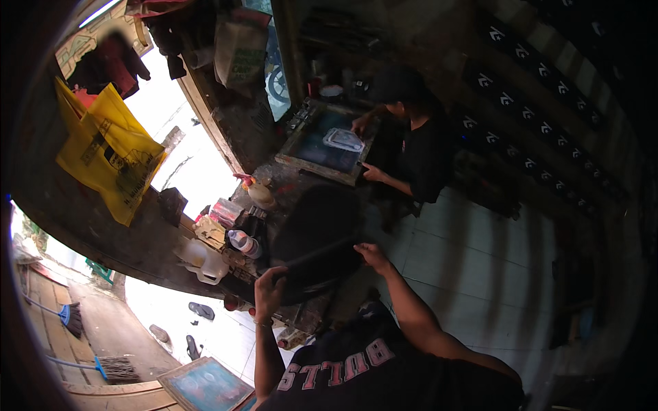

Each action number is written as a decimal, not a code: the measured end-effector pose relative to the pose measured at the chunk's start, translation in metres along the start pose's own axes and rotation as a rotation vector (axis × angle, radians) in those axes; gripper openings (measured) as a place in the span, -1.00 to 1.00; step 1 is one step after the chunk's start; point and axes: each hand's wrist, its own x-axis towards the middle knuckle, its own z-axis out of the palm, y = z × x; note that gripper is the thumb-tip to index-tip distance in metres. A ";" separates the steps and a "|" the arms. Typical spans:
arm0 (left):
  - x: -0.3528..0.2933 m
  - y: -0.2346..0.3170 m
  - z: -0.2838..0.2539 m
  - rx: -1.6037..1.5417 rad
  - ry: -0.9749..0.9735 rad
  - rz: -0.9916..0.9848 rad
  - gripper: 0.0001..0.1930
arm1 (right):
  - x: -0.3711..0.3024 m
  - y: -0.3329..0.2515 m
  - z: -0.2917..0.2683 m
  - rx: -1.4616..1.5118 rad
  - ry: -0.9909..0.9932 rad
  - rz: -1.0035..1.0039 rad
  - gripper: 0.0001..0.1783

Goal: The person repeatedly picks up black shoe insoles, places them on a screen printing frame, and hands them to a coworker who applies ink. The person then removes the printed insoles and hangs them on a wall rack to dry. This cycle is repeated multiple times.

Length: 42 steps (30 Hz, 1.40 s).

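A dark, nearly black piece of cloth [317,222] lies before me over the near end of the workbench, its folds lost in shadow. My left hand [269,294] is closed on its near left edge, fingers curled. At the near right edge, my right hand [373,257] pinches the same cloth. Beyond it, a wooden-framed screen [317,171] with a dark blue-green surface rests on the bench. A co-worker in dark clothes [428,154] bends over that screen, one hand on a pale patch [343,140], the other at the frame's edge.
Left of the cloth stand a clear plastic bottle [245,243], a white jug [203,262] and a squeeze bottle [260,195]. A yellow bag [110,151] hangs at the left. Brooms [116,368] and another framed screen [205,385] lie lower left. Tiled floor [473,253] spreads to the right.
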 end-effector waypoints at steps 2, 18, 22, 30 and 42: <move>0.000 0.000 -0.006 0.018 0.045 -0.017 -0.75 | 0.005 0.027 -0.006 -0.004 0.021 0.061 -0.73; -0.063 -0.048 -0.037 -0.187 0.319 -0.245 -0.59 | -0.111 0.231 -0.104 -0.066 0.351 0.704 -0.66; -0.068 -0.056 -0.038 -0.173 0.328 -0.285 -0.59 | -0.099 0.210 -0.100 -0.009 0.316 0.571 -0.75; -0.078 -0.064 -0.037 -0.172 0.403 -0.283 -0.55 | -0.071 0.178 -0.089 -0.043 0.325 0.466 -0.83; -0.091 -0.062 -0.047 -0.118 0.487 -0.342 -0.63 | -0.087 0.184 -0.091 -0.158 0.252 0.633 -0.70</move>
